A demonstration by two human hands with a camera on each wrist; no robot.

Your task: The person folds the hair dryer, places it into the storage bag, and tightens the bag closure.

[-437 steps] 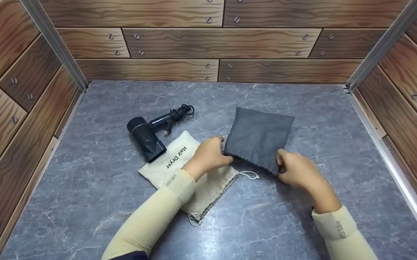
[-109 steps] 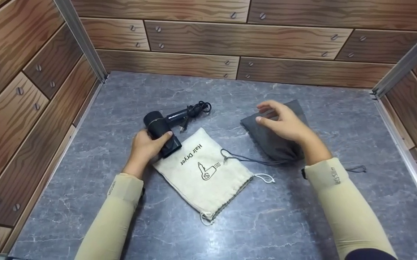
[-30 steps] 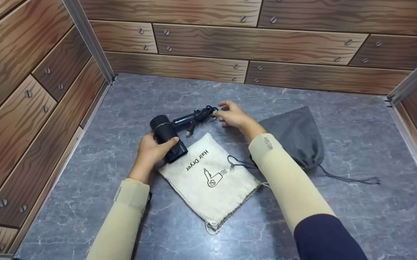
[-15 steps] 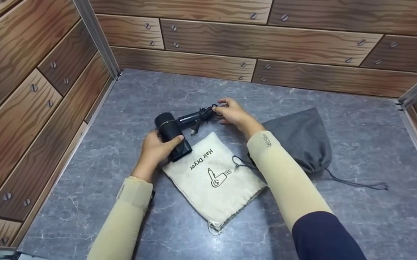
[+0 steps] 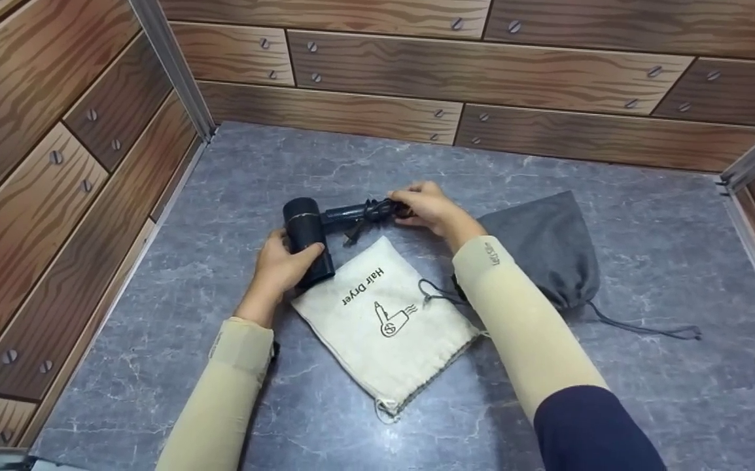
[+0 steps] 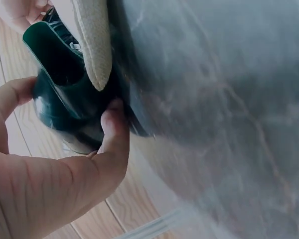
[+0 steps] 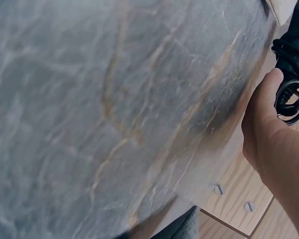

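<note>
A black hair dryer lies at the upper left of the cream pouch in the head view, its handle pointing right. My left hand grips the barrel near the nozzle, thumb on top; the left wrist view shows the nozzle opening between thumb and fingers. My right hand holds the handle's end, where the cord is bundled; some of its fingers are hidden. Below the dryer lies the cream drawstring pouch, flat, printed "Hair Dryer" with a dryer drawing.
A dark grey drawstring pouch lies to the right, partly behind my right forearm, its cord trailing right. Wood-patterned walls bound the grey marbled tabletop at the back and both sides.
Earlier my hands were on the grey pouch; it now lies apart. My right hand has crossed to the dryer's cord end and closed on it. The dryer has just turned slightly.
</note>
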